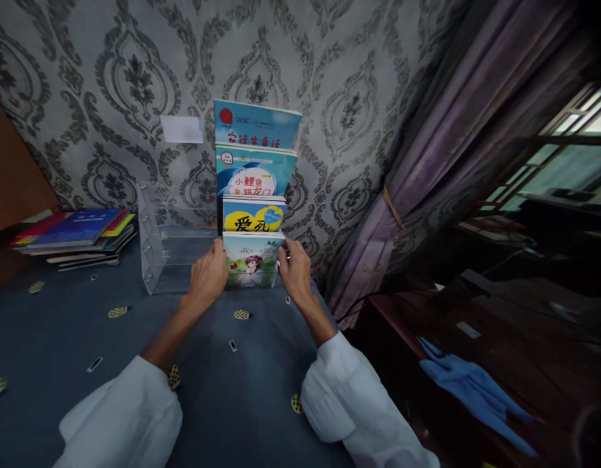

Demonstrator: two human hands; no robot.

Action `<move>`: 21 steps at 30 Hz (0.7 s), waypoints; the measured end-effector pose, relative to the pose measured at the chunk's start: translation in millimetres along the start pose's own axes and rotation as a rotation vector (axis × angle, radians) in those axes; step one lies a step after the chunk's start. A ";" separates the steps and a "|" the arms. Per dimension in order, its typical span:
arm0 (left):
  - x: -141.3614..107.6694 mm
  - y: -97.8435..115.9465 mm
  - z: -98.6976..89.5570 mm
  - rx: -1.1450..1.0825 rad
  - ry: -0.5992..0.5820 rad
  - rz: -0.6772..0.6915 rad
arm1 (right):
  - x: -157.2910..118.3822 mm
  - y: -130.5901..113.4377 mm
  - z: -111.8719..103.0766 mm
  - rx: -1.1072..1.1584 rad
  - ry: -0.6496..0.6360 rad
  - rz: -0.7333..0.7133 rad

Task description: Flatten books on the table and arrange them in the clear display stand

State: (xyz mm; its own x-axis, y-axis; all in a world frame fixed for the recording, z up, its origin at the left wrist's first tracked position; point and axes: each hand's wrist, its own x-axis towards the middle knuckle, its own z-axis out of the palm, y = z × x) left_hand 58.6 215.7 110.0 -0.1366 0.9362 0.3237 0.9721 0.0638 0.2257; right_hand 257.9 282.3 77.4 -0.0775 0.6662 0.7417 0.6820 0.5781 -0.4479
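Both hands grip a book with a green and white cover (251, 263) in the front tier of a clear acrylic rack (151, 247). My left hand (210, 270) holds its left edge and my right hand (295, 266) its right edge, fingers partly hidden behind it. Behind it, stepped upward, stand a blue book with a yellow patch (232, 209), a light-blue book with a white oval (285, 166) and, tallest, a blue book with a red dot (275, 120). The rack's left side, beside my left hand, shows bare clear tiers.
A stack of books (80, 237) lies at the left on the dark blue tablecloth (203, 390). A white card (182, 129) is against the patterned wall. At right hang purple curtains (373, 240), with a blue cloth (470, 383) on a dark red-brown table.
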 end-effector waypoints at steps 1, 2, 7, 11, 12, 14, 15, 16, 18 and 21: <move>0.0 -0.4 0.3 -0.003 0.000 0.004 | 0.1 0.3 0.0 0.000 0.000 -0.001; 0.0 -0.8 0.5 -0.007 0.001 0.007 | 0.2 0.4 0.0 -0.001 0.001 -0.002; -0.4 -1.3 -0.5 -0.021 0.001 0.009 | 0.6 0.5 -0.9 -0.014 0.007 -0.003; -0.7 -1.1 -4.0 -0.028 -0.016 0.000 | 1.3 1.4 -1.4 -0.017 0.030 -0.010; -0.8 -1.0 -5.1 -0.032 -0.018 -0.001 | 1.6 1.7 -1.7 -0.015 0.033 -0.012; -1.2 -0.9 -7.3 -0.044 -0.016 0.002 | 2.4 2.0 -2.7 -0.009 0.031 -0.008; -1.5 -0.8 -8.3 -0.050 -0.013 0.004 | 2.9 2.0 -3.3 -0.005 0.027 -0.004; -1.8 -0.8 -9.3 -0.055 -0.010 0.006 | 3.4 1.9 -4.0 0.000 0.022 0.002; -2.3 -1.0 -10.9 -0.066 -0.008 0.012 | 4.4 1.3 -5.3 0.011 0.017 0.007; -2.1 -2.8 -12.0 -0.105 -0.007 0.017 | 5.2 0.0 -7.0 0.023 0.017 -0.008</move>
State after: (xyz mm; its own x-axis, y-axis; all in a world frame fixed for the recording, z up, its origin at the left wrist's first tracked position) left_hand 53.9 209.4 119.7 -0.1182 0.9394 0.3218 0.9490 0.0114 0.3152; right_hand 262.6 282.5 84.8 -0.0705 0.6536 0.7536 0.6647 0.5941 -0.4530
